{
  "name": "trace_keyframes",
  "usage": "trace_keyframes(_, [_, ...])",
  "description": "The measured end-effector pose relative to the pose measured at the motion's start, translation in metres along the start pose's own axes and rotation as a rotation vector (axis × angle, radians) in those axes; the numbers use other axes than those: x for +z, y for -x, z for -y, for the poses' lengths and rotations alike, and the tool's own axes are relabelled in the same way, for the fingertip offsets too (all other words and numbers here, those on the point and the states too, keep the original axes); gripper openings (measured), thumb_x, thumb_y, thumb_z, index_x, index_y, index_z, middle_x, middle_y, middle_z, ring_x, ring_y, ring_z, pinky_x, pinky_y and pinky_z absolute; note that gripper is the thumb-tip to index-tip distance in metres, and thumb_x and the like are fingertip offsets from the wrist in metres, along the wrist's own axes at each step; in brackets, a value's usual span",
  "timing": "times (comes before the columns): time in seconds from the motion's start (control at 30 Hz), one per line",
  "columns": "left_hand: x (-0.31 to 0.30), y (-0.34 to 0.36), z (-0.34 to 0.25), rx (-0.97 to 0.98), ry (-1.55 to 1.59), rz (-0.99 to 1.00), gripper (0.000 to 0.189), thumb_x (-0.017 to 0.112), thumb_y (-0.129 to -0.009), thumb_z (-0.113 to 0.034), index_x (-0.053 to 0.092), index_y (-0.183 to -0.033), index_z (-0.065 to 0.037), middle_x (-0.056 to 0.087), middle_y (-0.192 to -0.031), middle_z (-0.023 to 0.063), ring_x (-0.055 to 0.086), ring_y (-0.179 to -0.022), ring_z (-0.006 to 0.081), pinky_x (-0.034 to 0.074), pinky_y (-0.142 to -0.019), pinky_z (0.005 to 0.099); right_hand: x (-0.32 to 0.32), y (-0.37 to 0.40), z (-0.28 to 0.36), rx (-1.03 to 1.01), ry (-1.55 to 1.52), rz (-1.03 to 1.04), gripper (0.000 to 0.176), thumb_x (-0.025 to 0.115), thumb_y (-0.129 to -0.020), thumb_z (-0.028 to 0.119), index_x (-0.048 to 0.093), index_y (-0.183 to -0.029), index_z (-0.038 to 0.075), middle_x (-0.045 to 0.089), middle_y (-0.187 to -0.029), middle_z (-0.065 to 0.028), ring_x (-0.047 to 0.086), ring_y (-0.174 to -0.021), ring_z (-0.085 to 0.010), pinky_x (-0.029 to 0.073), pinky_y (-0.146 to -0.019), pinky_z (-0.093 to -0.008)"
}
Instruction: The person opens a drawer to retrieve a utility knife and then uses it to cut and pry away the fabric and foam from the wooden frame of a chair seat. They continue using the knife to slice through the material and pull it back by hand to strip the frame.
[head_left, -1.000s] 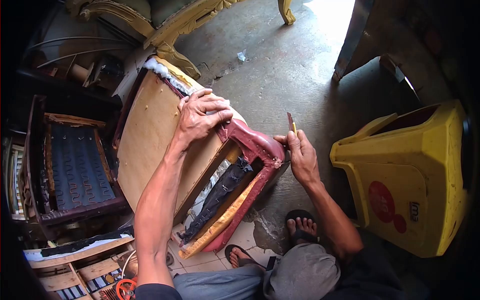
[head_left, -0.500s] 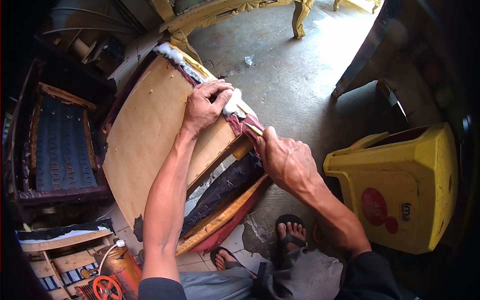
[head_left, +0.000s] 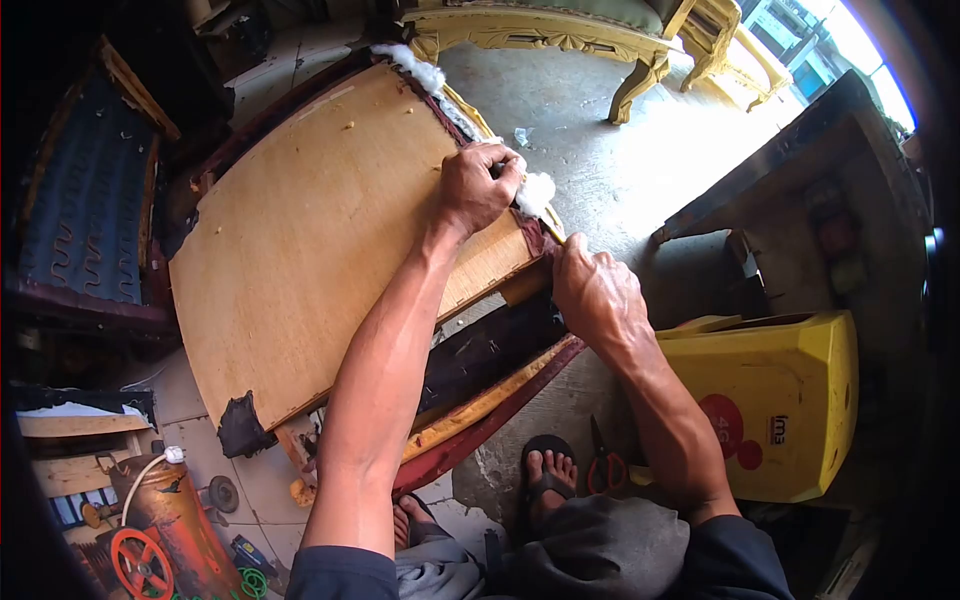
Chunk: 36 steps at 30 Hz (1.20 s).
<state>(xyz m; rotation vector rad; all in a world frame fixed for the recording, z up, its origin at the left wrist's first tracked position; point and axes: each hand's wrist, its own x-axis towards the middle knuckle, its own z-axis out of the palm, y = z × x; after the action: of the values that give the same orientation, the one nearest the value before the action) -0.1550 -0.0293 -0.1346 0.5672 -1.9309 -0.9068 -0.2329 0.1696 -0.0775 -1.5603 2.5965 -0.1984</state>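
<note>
A chair part with a pale plywood panel lies tilted before me, edged with maroon fabric and white stuffing. My left hand is closed in a fist at the panel's far right edge, beside the stuffing. What its curled fingers grip is hidden. Wrapped round a slim yellow tool, my right hand is at the panel's right corner. The tool points up along the edge toward the stuffing, close to the maroon fabric; its kind does not show clearly.
Right of me stands a yellow plastic box. Scissors lie by my foot. At left are a sprung seat frame and a rusty orange tank. Carved gold furniture stands at the back.
The view has shifted, bringing the scissors into sight. My left hand has curled into a tighter fist. The right hand's tool now points along the edge, away from the fabric corner.
</note>
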Motion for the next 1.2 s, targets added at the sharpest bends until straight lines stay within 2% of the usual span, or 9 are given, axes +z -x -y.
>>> trace_keyframes(0.13, [0.007,0.005,0.003,0.022,-0.016,0.016,0.019,0.07,-0.094,-0.02,0.075,-0.093,-0.001,0.075,-0.087,0.014,0.073,-0.083,0.0252,0.056,-0.078,0.0366,-0.01,0.003,-0.002,-0.08,0.039,0.011,0.031,0.044,-0.105,0.02,0.061,-0.093,-0.003,0.071,-0.078,-0.0296,0.073,-0.074,-0.0485,0.059,-0.065,-0.0573])
trace_keyframes(0.17, [0.006,0.002,0.004,0.049,-0.029,0.001,0.019,0.07,-0.094,-0.02,0.075,-0.092,-0.001,0.075,-0.087,0.0141,0.073,-0.083,0.0255,0.056,-0.077,0.037,-0.016,0.004,-0.005,-0.102,0.027,0.06,0.029,0.048,-0.104,0.02,0.061,-0.094,-0.004,0.07,-0.076,-0.029,0.073,-0.072,-0.0487,0.059,-0.063,-0.0568])
trace_keyframes(0.23, [0.005,0.0,0.004,0.111,-0.033,-0.018,0.018,0.069,-0.093,-0.018,0.074,-0.091,-0.001,0.074,-0.088,0.0156,0.073,-0.087,0.032,0.056,-0.08,0.0393,-0.013,0.003,-0.009,-0.119,0.083,0.045,0.027,0.052,-0.104,0.021,0.059,-0.096,-0.003,0.07,-0.074,-0.0289,0.072,-0.071,-0.0493,0.058,-0.063,-0.0574])
trace_keyframes(0.3, [0.005,0.001,0.007,0.105,-0.058,-0.007,0.016,0.069,-0.092,-0.017,0.074,-0.09,-0.002,0.075,-0.09,0.0165,0.073,-0.09,0.0339,0.057,-0.082,0.0407,-0.012,0.004,-0.013,-0.132,0.095,0.054,0.026,0.052,-0.104,0.021,0.058,-0.097,-0.003,0.069,-0.073,-0.0289,0.072,-0.071,-0.0496,0.058,-0.062,-0.0578])
trace_keyframes(0.5, [0.01,0.002,0.012,0.135,-0.105,-0.018,0.015,0.069,-0.09,-0.016,0.075,-0.089,-0.002,0.075,-0.091,0.0157,0.073,-0.091,0.0342,0.057,-0.084,0.0417,-0.008,0.028,-0.033,-0.052,0.108,0.106,0.021,0.053,-0.102,0.018,0.054,-0.099,-0.002,0.068,-0.072,-0.0294,0.072,-0.07,-0.0498,0.058,-0.062,-0.0585])
trace_keyframes(0.57, [0.009,0.001,0.01,0.115,-0.096,0.003,0.016,0.069,-0.089,-0.017,0.076,-0.089,-0.003,0.076,-0.092,0.0155,0.073,-0.091,0.0337,0.057,-0.085,0.0414,-0.008,0.026,-0.04,-0.165,0.099,0.092,0.019,0.052,-0.102,0.017,0.054,-0.099,-0.002,0.068,-0.071,-0.0296,0.071,-0.07,-0.0497,0.058,-0.062,-0.0585])
trace_keyframes(0.7, [0.005,0.007,0.007,0.084,-0.074,-0.012,0.016,0.069,-0.089,-0.018,0.076,-0.09,-0.003,0.076,-0.093,0.0154,0.073,-0.092,0.0332,0.057,-0.085,0.0409,-0.012,0.036,-0.033,-0.107,0.14,0.109,0.017,0.052,-0.101,0.014,0.054,-0.098,-0.003,0.068,-0.073,-0.0307,0.071,-0.071,-0.0504,0.058,-0.063,-0.059])
trace_keyframes(1.1, [0.007,0.004,0.008,0.052,-0.104,0.018,0.018,0.07,-0.09,-0.019,0.078,-0.093,-0.004,0.077,-0.097,0.0149,0.074,-0.094,0.032,0.058,-0.087,0.04,-0.008,0.064,-0.057,-0.084,0.1,0.158,0.022,0.053,-0.103,0.02,0.055,-0.1,-0.001,0.067,-0.074,-0.0329,0.069,-0.072,-0.054,0.056,-0.066,-0.0627])
trace_keyframes(1.2, [0.004,0.005,0.003,0.019,-0.116,0.02,0.018,0.069,-0.091,-0.02,0.078,-0.093,-0.004,0.077,-0.097,0.0144,0.074,-0.094,0.0321,0.058,-0.087,0.0398,-0.006,0.071,-0.058,-0.066,0.101,0.131,0.017,0.057,-0.102,0.018,0.051,-0.099,0.003,0.064,-0.068,-0.0296,0.066,-0.069,-0.0537,0.05,-0.063,-0.0652])
